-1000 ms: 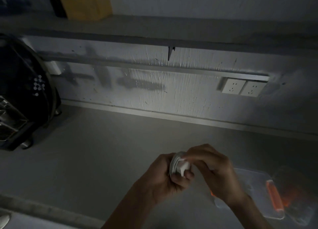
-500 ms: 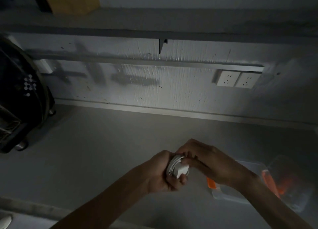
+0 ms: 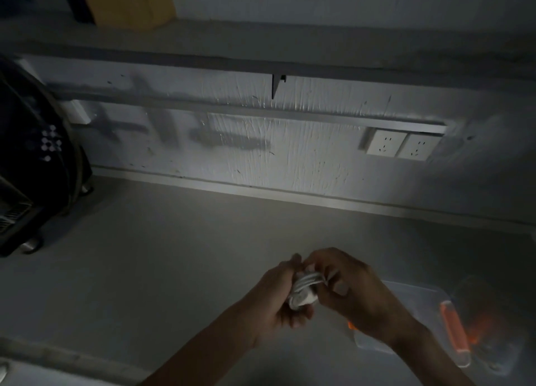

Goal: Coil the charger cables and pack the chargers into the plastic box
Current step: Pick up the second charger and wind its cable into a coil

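Right hand point(image 3: 352, 291) shifted over coil, both hands clamped on charger point(image 3: 303, 294), long axis upright

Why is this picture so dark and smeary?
Head view: dim room, with one bright patch on the scratched wall; corners fall into shadow. The plastic box is blurred, and both hands around the white charger look soft.

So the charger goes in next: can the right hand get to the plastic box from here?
Probably yes. The plastic box lies just beside the right hand, nothing between them, but both hands are busy on the charger.
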`<action>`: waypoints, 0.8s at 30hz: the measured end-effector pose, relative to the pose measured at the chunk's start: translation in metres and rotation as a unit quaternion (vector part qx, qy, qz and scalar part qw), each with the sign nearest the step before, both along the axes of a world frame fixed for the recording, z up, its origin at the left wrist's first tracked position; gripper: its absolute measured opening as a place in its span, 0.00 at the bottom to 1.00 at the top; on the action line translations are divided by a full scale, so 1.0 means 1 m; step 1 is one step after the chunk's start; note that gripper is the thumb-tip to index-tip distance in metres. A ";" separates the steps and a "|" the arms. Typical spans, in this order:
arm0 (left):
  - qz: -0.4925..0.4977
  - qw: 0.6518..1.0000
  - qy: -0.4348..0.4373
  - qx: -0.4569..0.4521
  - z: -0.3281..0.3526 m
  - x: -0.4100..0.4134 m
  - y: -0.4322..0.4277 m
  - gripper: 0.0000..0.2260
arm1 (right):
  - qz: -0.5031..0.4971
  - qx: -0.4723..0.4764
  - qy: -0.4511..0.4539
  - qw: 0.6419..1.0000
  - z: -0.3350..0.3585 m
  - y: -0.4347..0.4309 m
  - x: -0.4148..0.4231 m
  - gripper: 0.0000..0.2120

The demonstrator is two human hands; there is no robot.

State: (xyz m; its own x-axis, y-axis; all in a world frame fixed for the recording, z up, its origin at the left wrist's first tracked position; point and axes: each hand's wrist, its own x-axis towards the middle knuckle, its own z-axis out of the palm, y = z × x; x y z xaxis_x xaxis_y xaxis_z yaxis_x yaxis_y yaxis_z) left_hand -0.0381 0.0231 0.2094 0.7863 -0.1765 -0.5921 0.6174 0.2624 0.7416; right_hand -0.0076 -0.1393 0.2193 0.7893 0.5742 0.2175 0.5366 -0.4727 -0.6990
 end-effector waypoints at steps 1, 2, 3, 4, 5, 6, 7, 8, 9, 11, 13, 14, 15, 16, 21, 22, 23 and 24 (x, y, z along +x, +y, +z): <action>-0.006 0.999 -0.014 0.041 -0.003 -0.001 -0.001 0.25 | -0.004 0.005 0.016 1.000 -0.003 0.000 0.000 0.15; -0.017 0.996 -0.029 0.079 -0.005 -0.002 -0.001 0.26 | -0.004 0.009 0.027 1.000 -0.006 0.001 -0.001 0.16; -0.033 0.993 -0.042 0.104 -0.006 -0.004 -0.001 0.26 | -0.001 0.013 0.036 0.999 -0.008 0.002 -0.003 0.18; -0.050 0.991 -0.057 0.113 -0.006 -0.005 0.000 0.28 | 0.002 0.018 0.045 0.999 -0.009 0.002 -0.005 0.18; -0.068 0.989 -0.070 0.113 -0.006 -0.006 0.001 0.30 | 0.005 0.023 0.052 0.998 -0.010 0.003 -0.007 0.18; -0.081 0.988 -0.082 0.102 -0.006 -0.007 0.002 0.31 | 0.007 0.026 0.058 0.998 -0.011 0.003 -0.009 0.18; -0.087 0.989 -0.091 0.084 -0.005 -0.008 0.003 0.32 | 0.005 0.030 0.066 0.997 -0.012 0.003 -0.010 0.17; -0.088 0.989 -0.098 0.063 -0.005 -0.009 0.004 0.31 | -0.001 0.036 0.077 0.996 -0.013 0.002 -0.010 0.16; -0.084 0.990 -0.104 0.047 -0.004 -0.011 0.006 0.28 | -0.010 0.040 0.088 0.995 -0.014 0.000 -0.010 0.15; -0.070 0.988 -0.132 0.038 -0.005 -0.016 0.007 0.20 | -0.035 0.042 0.102 0.993 -0.014 -0.001 -0.011 0.12; -0.048 0.981 -0.184 0.048 -0.010 -0.020 0.009 0.15 | -0.060 0.045 0.117 0.990 -0.014 -0.001 -0.012 0.07; -0.037 0.976 -0.207 0.050 -0.012 -0.021 0.010 0.14 | -0.069 0.048 0.125 0.989 -0.014 0.000 -0.012 0.05; -0.028 0.973 -0.224 0.047 -0.014 -0.022 0.012 0.13 | -0.074 0.056 0.139 0.986 -0.014 -0.001 -0.011 0.03; -0.020 0.970 -0.238 0.040 -0.015 -0.023 0.014 0.13 | -0.073 0.072 0.157 0.982 -0.014 -0.002 -0.011 0.02; 0.037 0.974 -0.216 -0.051 -0.017 -0.019 0.018 0.16 | -0.043 0.151 0.208 0.965 -0.015 -0.003 -0.011 0.06; 0.036 0.976 -0.207 -0.063 -0.018 -0.017 0.018 0.17 | -0.054 0.155 0.211 0.964 -0.016 -0.001 -0.010 0.08; 0.033 0.976 -0.201 -0.074 -0.020 -0.016 0.018 0.19 | -0.066 0.156 0.210 0.963 -0.017 0.002 -0.010 0.09; 0.030 0.976 -0.199 -0.083 -0.021 -0.015 0.018 0.21 | -0.073 0.158 0.212 0.962 -0.017 0.004 -0.009 0.09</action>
State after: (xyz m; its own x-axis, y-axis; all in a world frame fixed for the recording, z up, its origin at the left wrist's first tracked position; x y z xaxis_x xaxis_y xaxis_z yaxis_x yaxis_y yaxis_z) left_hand -0.0529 0.0409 0.1887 0.9603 -0.1903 -0.2042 0.2682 0.4268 0.8637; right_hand -0.0163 -0.1351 0.2020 0.9125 0.4091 0.0044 0.1162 -0.2489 -0.9615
